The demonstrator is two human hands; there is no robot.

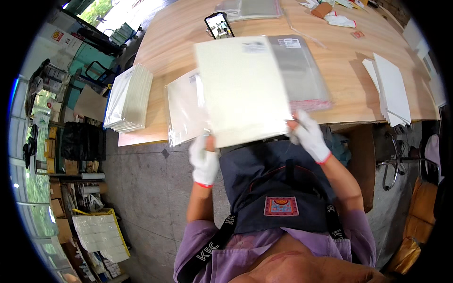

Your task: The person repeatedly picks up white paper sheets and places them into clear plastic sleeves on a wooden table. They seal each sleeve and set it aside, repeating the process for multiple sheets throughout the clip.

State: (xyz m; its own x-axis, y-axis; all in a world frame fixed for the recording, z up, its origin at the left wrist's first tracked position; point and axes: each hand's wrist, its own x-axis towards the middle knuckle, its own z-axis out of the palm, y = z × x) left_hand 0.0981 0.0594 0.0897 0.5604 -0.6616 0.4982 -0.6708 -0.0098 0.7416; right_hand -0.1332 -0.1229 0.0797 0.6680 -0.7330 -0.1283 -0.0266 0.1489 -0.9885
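My left hand (204, 161) and my right hand (309, 137) wear white gloves with red cuffs, and the fingertips that show are bare. Between them they grip the lower corners of a flat cream paper pack (243, 92), which has a pale label near its top edge. The pack is tilted over the table's near edge; I cannot tell its thickness. Partly beneath it, on the left, lies another pale pack in clear plastic (181, 111). To its right, and partly covered by it, is a pile of clear plastic bags (306, 75) with a pinkish near edge.
A stack of wrapped paper packs (130, 96) stands at the wooden table's (163, 52) left edge. White boards (391, 89) lean together at the right. A phone on a stand (219, 26) is beyond the pack. Gloves (340, 20) and more plastic bags (250, 8) lie farther back.
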